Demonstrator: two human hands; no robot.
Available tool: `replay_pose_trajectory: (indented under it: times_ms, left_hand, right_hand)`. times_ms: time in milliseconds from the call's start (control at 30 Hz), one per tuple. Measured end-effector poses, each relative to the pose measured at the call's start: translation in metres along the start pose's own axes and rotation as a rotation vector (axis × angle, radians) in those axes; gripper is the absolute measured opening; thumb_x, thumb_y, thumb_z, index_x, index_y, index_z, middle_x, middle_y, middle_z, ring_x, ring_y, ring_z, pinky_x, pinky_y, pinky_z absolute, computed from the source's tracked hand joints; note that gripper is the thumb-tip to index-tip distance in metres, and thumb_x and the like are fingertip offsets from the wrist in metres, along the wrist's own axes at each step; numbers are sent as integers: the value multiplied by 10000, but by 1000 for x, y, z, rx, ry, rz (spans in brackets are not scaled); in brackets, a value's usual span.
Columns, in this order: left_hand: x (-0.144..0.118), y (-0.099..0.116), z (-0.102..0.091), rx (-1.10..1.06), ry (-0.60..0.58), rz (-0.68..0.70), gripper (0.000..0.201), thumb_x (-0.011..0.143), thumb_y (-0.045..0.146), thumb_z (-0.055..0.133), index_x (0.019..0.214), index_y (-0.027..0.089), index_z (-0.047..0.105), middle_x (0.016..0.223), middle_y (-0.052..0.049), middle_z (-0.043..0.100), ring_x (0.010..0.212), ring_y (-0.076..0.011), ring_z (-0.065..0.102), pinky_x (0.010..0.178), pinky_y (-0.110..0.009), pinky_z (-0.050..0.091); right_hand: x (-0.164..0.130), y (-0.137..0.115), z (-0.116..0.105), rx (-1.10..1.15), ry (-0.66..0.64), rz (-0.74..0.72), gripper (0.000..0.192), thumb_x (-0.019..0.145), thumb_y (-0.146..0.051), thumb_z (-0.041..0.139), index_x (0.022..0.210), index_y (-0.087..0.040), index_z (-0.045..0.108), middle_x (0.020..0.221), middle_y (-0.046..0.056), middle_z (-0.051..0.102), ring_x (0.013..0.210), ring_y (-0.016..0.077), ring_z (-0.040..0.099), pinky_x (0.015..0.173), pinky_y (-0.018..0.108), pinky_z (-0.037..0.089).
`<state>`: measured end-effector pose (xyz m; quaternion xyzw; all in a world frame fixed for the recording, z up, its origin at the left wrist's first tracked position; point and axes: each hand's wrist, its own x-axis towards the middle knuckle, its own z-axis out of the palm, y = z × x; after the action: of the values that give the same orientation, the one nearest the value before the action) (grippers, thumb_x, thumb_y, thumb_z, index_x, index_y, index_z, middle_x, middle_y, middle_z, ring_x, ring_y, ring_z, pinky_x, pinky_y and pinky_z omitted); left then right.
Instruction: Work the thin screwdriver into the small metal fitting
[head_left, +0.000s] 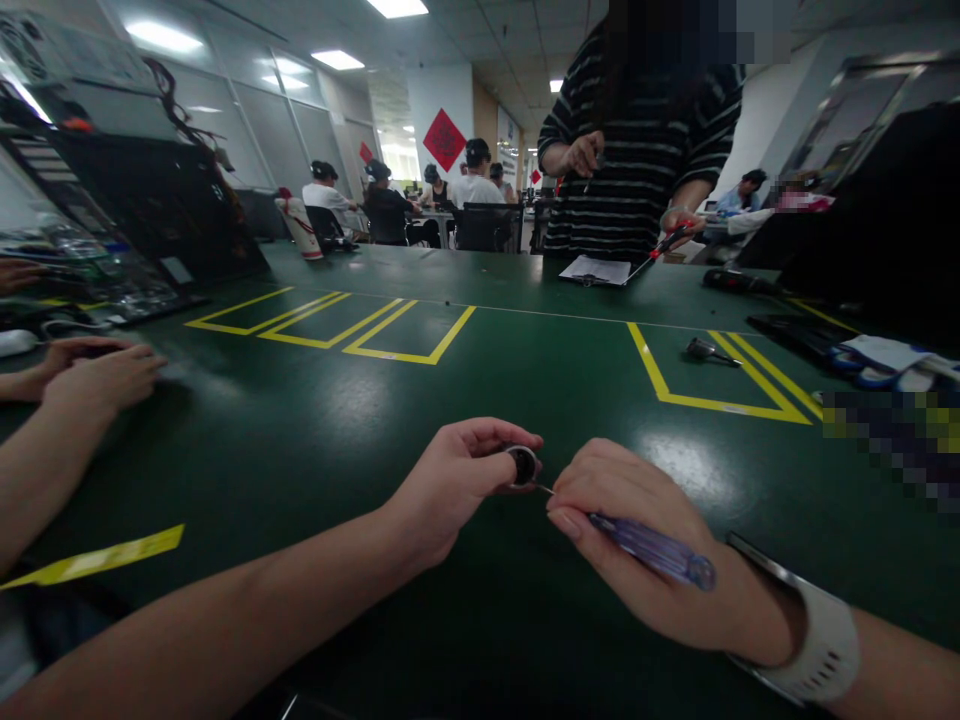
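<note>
Between the thumb and fingers of my left hand (457, 485) is a small round metal part (523, 466), its dark hollow end facing up and toward me. My right hand (637, 530) is closed around a screwdriver (652, 550) with a clear purple handle. The thin shaft points left, and its tip meets the rim of the round part; whether it sits in a screw I cannot tell. Both hands are above the green table (360, 630). Farther off, a metal piece with a thin stem (711, 352) lies within a yellow taped outline at the right.
Yellow tape outlines (390, 357) mark the table's far side. A co-worker's hands (97, 375) are at the left. Across the table stands a person in a striped top (622, 150) behind a clipboard (596, 270). Gloves (900, 360) and a dark power tool (739, 282) lie right.
</note>
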<state>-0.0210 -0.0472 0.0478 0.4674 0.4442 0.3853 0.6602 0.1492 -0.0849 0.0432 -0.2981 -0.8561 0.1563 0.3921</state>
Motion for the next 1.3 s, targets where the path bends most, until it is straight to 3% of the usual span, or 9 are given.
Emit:
replay_pose_trajectory:
  times_ms: [367, 600, 867, 1100, 1300]
  left_hand:
    - [1, -4, 4, 29, 13, -3, 137, 635, 71, 642, 756, 135, 653, 882, -53, 691, 760, -154, 633, 743, -301, 498]
    - [0, -4, 4, 30, 21, 9, 150, 624, 63, 639, 755, 135, 653, 880, -55, 694, 757, -153, 630, 717, -286, 500]
    - [1, -2, 5, -5, 22, -26, 126, 643, 49, 618, 730, 134, 651, 848, -48, 687, 735, -141, 625, 734, -300, 498]
    - [3, -4, 4, 16, 10, -54, 141, 659, 26, 598, 749, 125, 642, 864, -48, 680, 737, -128, 624, 687, -253, 507]
    - [4, -6, 1, 22, -32, -52, 116, 682, 75, 619, 787, 120, 638, 898, -63, 674, 758, -140, 624, 736, -293, 525]
  right_hand:
    - [-1, -3, 4, -226, -54, -178, 96, 862, -140, 478, 812, -151, 558, 699, 54, 623, 659, 170, 542, 623, 332, 414]
    - [-1, -6, 7, -299, -56, -214, 131, 872, -140, 453, 805, -171, 562, 681, 52, 622, 633, 176, 535, 602, 339, 401]
    - [0, -4, 4, -99, -6, -13, 122, 876, -177, 446, 807, -181, 547, 717, 39, 603, 682, 165, 516, 637, 319, 424]
    - [-3, 2, 4, -3, 14, 100, 124, 871, -178, 472, 783, -179, 559, 705, 25, 574, 680, 154, 513, 636, 309, 419]
    - [-2, 6, 3, 70, 98, 145, 154, 883, -189, 465, 765, -182, 563, 670, 12, 573, 634, 135, 511, 593, 280, 418]
